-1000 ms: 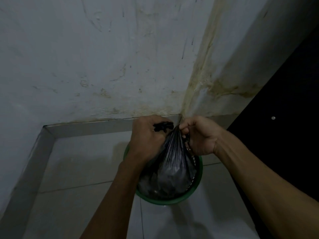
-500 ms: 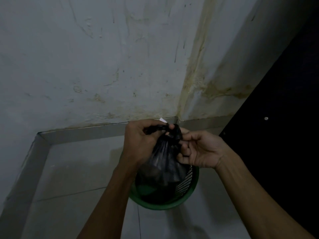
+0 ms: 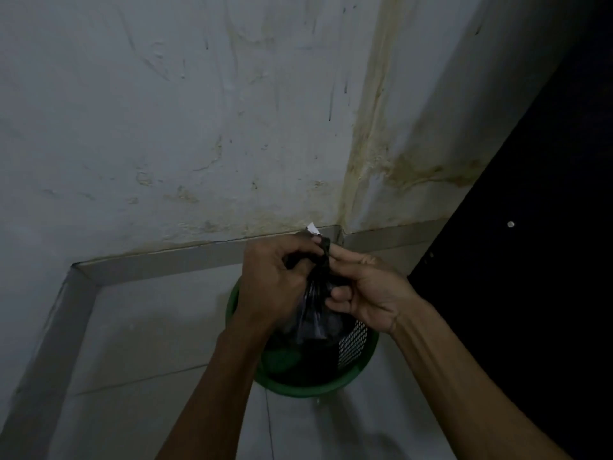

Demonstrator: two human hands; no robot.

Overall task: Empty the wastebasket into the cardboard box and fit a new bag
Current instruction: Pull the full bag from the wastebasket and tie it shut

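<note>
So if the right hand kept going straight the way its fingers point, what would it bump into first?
Almost at once, the gathered neck of the black bag, which the right hand already touches. Just behind it sits the left hand, gripping the same neck. Depth is hard to judge here.

The floor [image 3: 139,330] is laid with pale tiles, thin dark grout lines crossing it. A grey skirting strip [image 3: 159,262] runs along its far edge and turns down the left side where the walls begin. A round green wastebasket [image 3: 361,371] with mesh sides stands directly on the tiles near the far corner, beside a dark panel [image 3: 530,260] at the right.
</note>
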